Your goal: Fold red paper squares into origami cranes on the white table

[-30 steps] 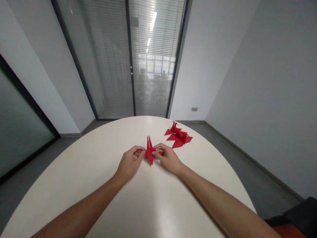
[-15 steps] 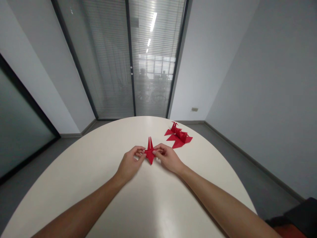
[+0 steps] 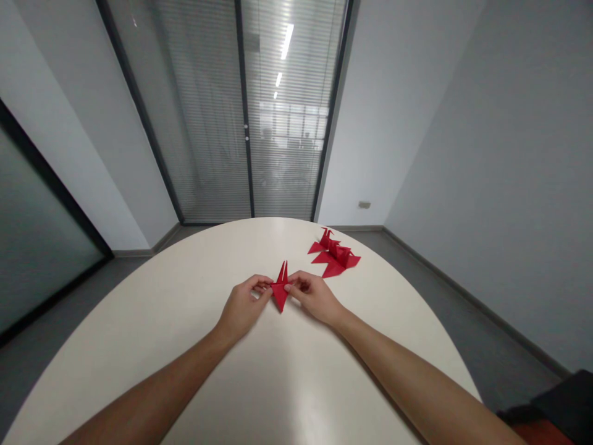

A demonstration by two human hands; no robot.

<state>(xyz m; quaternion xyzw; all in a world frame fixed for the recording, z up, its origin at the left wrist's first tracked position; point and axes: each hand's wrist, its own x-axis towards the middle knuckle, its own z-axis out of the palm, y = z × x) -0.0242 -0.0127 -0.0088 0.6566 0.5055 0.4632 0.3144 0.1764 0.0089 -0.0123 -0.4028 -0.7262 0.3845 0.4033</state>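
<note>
Between my two hands is a piece of folded red origami paper (image 3: 280,295), with two narrow points reaching away from me and one broad point toward me. My left hand (image 3: 245,303) pinches its left edge between thumb and fingers. On the opposite edge, my right hand (image 3: 315,296) grips the paper, its thumb lying on top. The fingertips beneath the paper are partly hidden. Beyond my right hand, several finished-looking red paper cranes (image 3: 337,254) sit close together, overlapping one another.
A round white table (image 3: 194,358) carries the paper. Past its far edge stand glass panels with blinds (image 3: 287,167). A dark and red object (image 3: 551,408), perhaps a chair, shows at the lower right, beside the grey floor (image 3: 500,334).
The folded paper has turned slightly, its two narrow points tipping to the right and its broad point shifting a little toward me. Both hands keep their pinch; the cranes stay put.
</note>
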